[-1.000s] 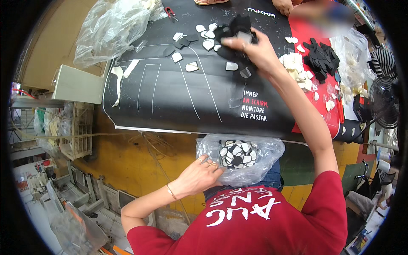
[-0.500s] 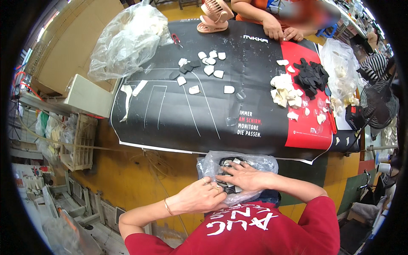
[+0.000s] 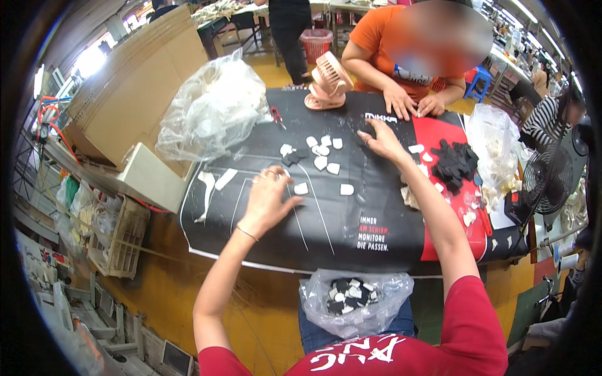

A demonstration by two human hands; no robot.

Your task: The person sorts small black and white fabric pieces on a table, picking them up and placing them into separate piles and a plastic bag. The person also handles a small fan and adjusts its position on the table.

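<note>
My left hand [image 3: 268,199] is open above the black part of the table mat [image 3: 263,247], its fingers apart, nearest to a small white piece with one rounded end [image 3: 301,188]. Several more white pieces [image 3: 320,163] lie loose in the middle, some beside dark pieces [image 3: 293,157]. My right hand [image 3: 385,143] reaches farther forward over the mat with fingers stretched out and nothing visible in them. On my lap a clear plastic bag [image 3: 396,294] stands open around a heap of black and white pieces [image 3: 351,297].
Across the table a person in orange [image 3: 370,37] works with both hands at its far edge. A pink fan [image 3: 329,81], red-handled cutters [image 3: 277,118] and a big clear bag [image 3: 213,106] stand or lie at the back. Black pieces [image 3: 454,164] are heaped on the red area.
Both my hands have left the lap bag and moved forward over the table, spreading apart. The bag's black and white contents now show. The view has tilted up.
</note>
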